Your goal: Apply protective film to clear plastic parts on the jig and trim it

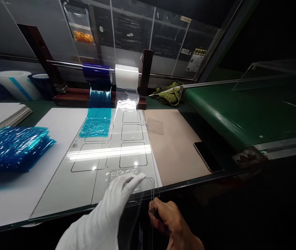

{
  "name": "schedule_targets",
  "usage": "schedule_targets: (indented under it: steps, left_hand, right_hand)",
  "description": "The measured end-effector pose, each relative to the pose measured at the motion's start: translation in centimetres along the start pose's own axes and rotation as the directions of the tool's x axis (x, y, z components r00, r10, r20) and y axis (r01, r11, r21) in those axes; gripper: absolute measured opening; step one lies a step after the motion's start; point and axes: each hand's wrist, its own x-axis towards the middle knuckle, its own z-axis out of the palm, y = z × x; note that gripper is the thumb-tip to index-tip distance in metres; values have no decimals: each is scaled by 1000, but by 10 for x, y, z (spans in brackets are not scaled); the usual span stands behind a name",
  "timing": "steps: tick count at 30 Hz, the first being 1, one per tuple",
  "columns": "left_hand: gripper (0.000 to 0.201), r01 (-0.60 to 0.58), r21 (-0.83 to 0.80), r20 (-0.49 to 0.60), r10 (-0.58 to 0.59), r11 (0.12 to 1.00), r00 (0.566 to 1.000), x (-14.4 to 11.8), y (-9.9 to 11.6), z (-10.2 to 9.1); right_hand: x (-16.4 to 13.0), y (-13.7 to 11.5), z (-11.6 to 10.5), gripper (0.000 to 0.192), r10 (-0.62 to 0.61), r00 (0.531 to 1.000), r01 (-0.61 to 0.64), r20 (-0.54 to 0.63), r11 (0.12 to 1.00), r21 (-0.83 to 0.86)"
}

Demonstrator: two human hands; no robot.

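Note:
My left hand [116,199], in a white glove, is closed on a thin clear panel [146,194]. The panel is tilted past the table's front edge, and its rounded corner shows beside my thumb. At the panel's right edge is my bare right hand [170,218], its fingers curled round a small dark tool [154,211] whose kind I cannot make out. Just behind the glove, a piece of crinkled clear film [123,172] lies on the glass sheet [59,198], which is marked with black rounded rectangles. My left fingers partly cover this film.
Blue film [98,121] and clear film hang from a blue roll [97,73] and a white roll [127,73] on a rod. Stacked blue pieces [15,149] lie left. Right are a clear piece [155,126], a phone [207,156] and a green conveyor belt [231,107].

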Motion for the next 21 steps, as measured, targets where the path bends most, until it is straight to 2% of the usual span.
schedule_targets:
  steps: [4, 10, 14, 17, 19, 21]
  left_hand:
    - [69, -5, 24, 15, 5, 1000, 1000, 6, 2, 1]
    - [71, 2, 88, 23, -4, 996, 1000, 9, 1, 8]
    - [76, -1, 159, -71, 12, 987, 997, 11, 5, 7]
    - [93, 27, 273, -189, 26, 962, 982, 13, 15, -4]
    - [102, 94, 384, -244, 3, 919, 970, 15, 20, -14]
    - [103, 148, 465, -286, -10, 873, 958, 15, 22, -22]
  right_hand:
    - [2, 8, 1, 61, -31, 999, 32, -20, 999, 6]
    - [7, 40, 16, 60, -237, 963, 237, -130, 971, -14]
    - [6, 50, 20, 59, -254, 953, 240, -165, 966, -99]
    - [1, 43, 5, 60, -296, 924, 227, -240, 933, -277]
    - [0, 37, -16, 56, -300, 892, 129, -337, 886, -446]
    - [3, 38, -45, 60, -293, 861, -15, -415, 802, -597]
